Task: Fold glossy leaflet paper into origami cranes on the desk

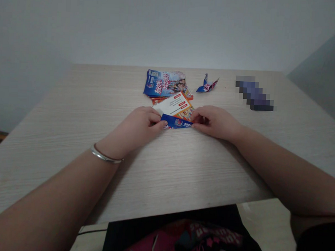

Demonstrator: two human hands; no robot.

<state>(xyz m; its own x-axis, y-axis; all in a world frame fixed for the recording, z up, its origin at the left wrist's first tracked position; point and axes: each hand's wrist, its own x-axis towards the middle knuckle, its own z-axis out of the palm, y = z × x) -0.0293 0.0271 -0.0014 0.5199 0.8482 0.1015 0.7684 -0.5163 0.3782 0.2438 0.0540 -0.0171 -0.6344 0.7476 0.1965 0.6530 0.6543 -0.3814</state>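
A printed leaflet (pixel 172 105) lies on the table, its white and orange side up, with the near edge folded over as a blue strip. My left hand (pixel 144 122) pinches the left end of that fold, thumb on top. At the right end, my right hand (pixel 212 122) grips the fold between thumb and curled fingers. Just beyond the leaflet sits a stack of similar blue leaflets (pixel 165 84), a red-orange edge showing beneath. A folded paper crane (pixel 207 85) in the same blue print stands right of the stack.
A dark, pixelated oblong object (pixel 254 94) lies at the back right of the pale wood-grain table (pixel 160 169). A white wall (pixel 171 29) rises behind the far edge. My lap in dark, pink-patterned clothing (pixel 190 237) is at the near edge.
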